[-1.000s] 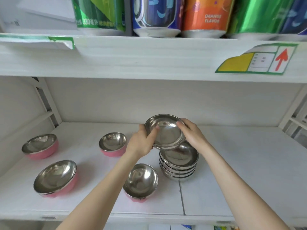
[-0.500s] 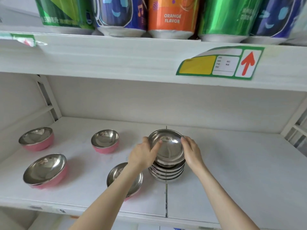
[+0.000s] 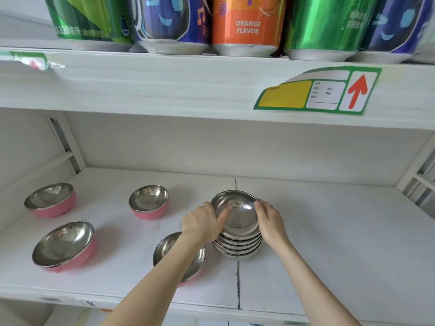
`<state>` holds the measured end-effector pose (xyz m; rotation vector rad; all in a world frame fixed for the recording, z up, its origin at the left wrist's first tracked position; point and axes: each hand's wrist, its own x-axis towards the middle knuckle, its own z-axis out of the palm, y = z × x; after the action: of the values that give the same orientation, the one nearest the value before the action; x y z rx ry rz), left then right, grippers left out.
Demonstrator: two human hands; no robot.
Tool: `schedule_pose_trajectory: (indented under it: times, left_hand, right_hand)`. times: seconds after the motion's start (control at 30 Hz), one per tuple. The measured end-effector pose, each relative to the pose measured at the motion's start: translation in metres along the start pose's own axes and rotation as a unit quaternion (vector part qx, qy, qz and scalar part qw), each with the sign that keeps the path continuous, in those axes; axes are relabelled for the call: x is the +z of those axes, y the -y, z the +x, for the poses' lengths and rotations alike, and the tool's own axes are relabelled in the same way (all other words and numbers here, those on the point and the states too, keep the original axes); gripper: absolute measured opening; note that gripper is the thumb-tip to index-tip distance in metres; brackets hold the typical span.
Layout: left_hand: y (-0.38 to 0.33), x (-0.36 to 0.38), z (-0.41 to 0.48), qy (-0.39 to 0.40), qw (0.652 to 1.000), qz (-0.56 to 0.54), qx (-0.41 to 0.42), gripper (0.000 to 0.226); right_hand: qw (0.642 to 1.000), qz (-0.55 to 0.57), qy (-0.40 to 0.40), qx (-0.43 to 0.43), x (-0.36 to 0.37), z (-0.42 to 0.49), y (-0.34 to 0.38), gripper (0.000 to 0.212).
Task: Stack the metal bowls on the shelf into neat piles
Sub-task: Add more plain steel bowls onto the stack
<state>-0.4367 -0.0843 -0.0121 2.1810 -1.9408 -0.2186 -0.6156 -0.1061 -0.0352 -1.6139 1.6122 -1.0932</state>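
A shallow steel bowl (image 3: 237, 214) sits on top of a pile of several steel bowls (image 3: 237, 247) in the middle of the white shelf (image 3: 329, 243). My left hand (image 3: 202, 223) grips its left rim, thumb inside the bowl. My right hand (image 3: 270, 218) holds its right rim. Four pink-sided steel bowls stand singly: one at far left (image 3: 50, 200), one at front left (image 3: 63, 245), one at the back middle (image 3: 148, 201), and one (image 3: 188, 262) partly hidden under my left forearm.
The upper shelf board (image 3: 164, 90) hangs low over the bowls, carrying a row of drink cans (image 3: 247, 24) and a green price label (image 3: 317, 90). A seam (image 3: 237, 285) splits the shelf floor. White frame posts (image 3: 414, 170) stand at the right side.
Both hands have lowered the shallow bowl from above the pile down onto its top. The view has shifted so the pile sits farther back and centred.
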Motion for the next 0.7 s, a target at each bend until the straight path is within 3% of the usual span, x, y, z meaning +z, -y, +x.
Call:
schedule_pose_trajectory:
  times: [0.13,0.23,0.5,0.7]
  left_hand:
    - [0.002,0.001,0.000,0.006,1.000,0.008,0.001,0.081]
    - [0.006,0.002,-0.008,-0.036,0.999,0.012,0.014,0.077]
    - [0.044,-0.013,-0.043,-0.185,0.973,0.092,0.099,0.081]
    - [0.101,-0.034,-0.071,-0.199,0.966,0.122,0.114,0.077]
  right_hand:
    - [0.997,-0.061,0.023,0.032,-0.003,-0.003,0.004,0.045]
    - [0.989,-0.146,0.023,0.029,-0.006,-0.011,0.008,0.062]
    - [0.933,-0.331,-0.076,-0.121,0.000,-0.049,0.032,0.078]
    - [0.896,-0.390,-0.092,-0.190,0.027,-0.087,0.055,0.077]
